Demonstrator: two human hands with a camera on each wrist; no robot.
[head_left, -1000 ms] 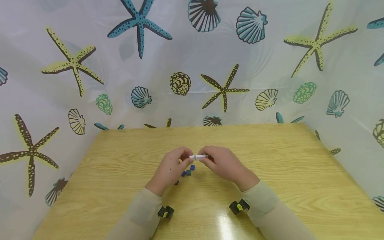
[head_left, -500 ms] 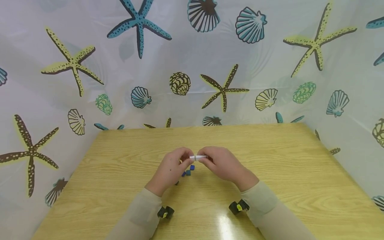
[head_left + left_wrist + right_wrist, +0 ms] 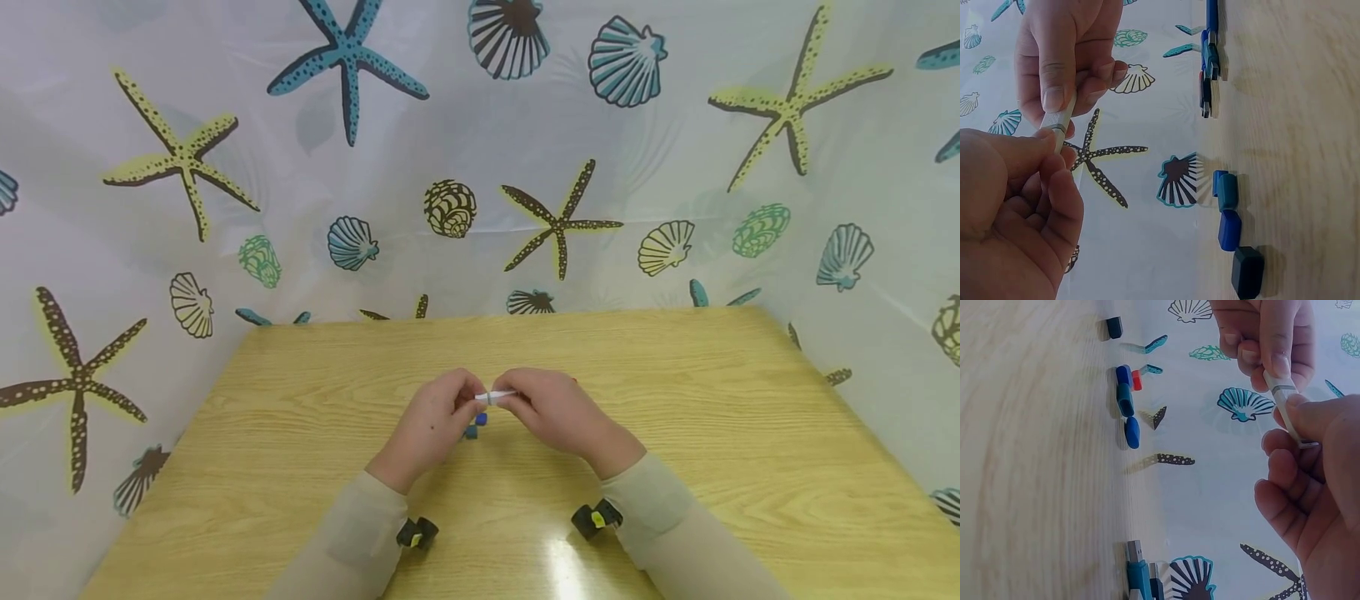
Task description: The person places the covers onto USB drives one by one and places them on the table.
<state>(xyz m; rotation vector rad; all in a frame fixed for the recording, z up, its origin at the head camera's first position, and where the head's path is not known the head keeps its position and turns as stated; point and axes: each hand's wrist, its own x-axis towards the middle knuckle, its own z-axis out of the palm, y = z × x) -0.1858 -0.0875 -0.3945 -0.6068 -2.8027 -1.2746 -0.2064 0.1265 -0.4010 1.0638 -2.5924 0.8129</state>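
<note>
Both hands hold a white USB flash drive [image 3: 495, 397] up over the table. My left hand [image 3: 429, 421] pinches its left end between thumb and fingers. At the opposite end, my right hand [image 3: 558, 410] pinches it the same way, with the other fingers curled below. In the right wrist view a thin grey band crosses the white drive [image 3: 1285, 397] between the two grips. Beneath the hands lie loose USB caps: a dark green cap [image 3: 1247, 273], a blue cap [image 3: 1230, 230] and a teal cap [image 3: 1227, 191]. The right hand hides things behind it in the head view.
Several USB drives with bare metal plugs lie together on the wooden table [image 3: 712, 433], among them a teal drive [image 3: 1139, 578]. A small red piece [image 3: 1136, 380] sits by the caps. A curtain [image 3: 420, 275] printed with shells and starfish surrounds the table's back and sides.
My left hand has shifted slightly right and down, hiding more of the caps under it. The drive tilts a little more. A red spot now shows behind my right hand.
</note>
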